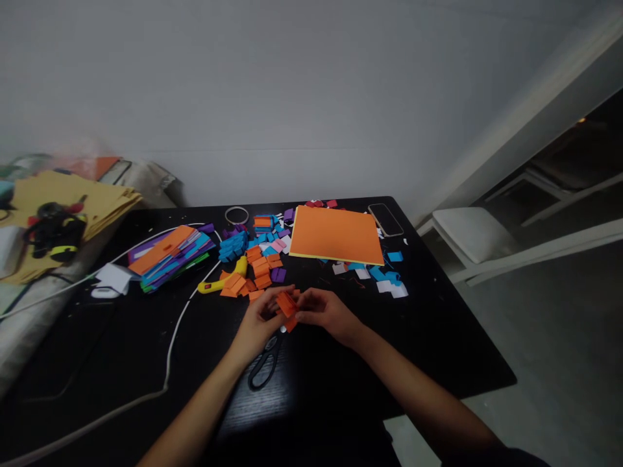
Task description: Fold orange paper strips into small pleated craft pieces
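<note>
Both hands meet over the middle of the black table, holding a small folded orange paper piece (287, 303) between them. My left hand (265, 318) grips it from the left with the fingers curled. From the right, my right hand (328, 314) pinches its edge with thumb and fingers. Just below the hands lie scissors with black handles (264, 366); their blades are hidden. Beyond the left hand, several folded orange paper pieces (261, 266) are heaped against a yellow glue gun (224, 283). Folded blue pieces (233, 246) sit behind them.
An orange sheet stack (338, 233) lies on scattered paper bits. A phone (385, 220) is at the back right corner. Left are a coloured paper stack (170, 256), a white cable (170, 350) and a roll of tape (236, 215). A white stool (467, 233) stands right.
</note>
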{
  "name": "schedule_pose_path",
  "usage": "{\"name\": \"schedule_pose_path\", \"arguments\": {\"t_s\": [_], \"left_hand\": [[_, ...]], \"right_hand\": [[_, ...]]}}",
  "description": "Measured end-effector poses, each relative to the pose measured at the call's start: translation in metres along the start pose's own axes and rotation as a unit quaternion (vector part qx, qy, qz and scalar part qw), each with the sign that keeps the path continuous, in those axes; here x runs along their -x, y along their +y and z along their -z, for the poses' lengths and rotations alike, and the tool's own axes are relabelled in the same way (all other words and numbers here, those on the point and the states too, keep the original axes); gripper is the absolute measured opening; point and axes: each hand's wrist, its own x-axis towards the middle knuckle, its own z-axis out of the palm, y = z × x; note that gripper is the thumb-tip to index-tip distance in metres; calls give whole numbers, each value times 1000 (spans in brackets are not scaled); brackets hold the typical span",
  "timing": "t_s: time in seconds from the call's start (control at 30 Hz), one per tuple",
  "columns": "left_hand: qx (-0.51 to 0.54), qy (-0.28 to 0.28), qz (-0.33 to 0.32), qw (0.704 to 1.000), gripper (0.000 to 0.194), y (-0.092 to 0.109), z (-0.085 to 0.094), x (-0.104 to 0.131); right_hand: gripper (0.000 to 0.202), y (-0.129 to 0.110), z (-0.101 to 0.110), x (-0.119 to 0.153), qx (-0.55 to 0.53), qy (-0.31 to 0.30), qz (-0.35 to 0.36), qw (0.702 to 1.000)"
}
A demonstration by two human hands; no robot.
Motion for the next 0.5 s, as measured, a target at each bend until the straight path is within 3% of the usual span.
{"name": "schedule_pose_path", "arguments": {"t_s": [0.2, 0.5], "left_hand": [[-23, 7, 2, 1000, 39, 2, 1, 0], [-75, 42, -34, 996, 45, 3, 0, 4]], "right_hand": [[38, 0, -1, 0, -19, -11, -30, 999], [40, 6, -2, 0, -43, -11, -66, 997]]}}
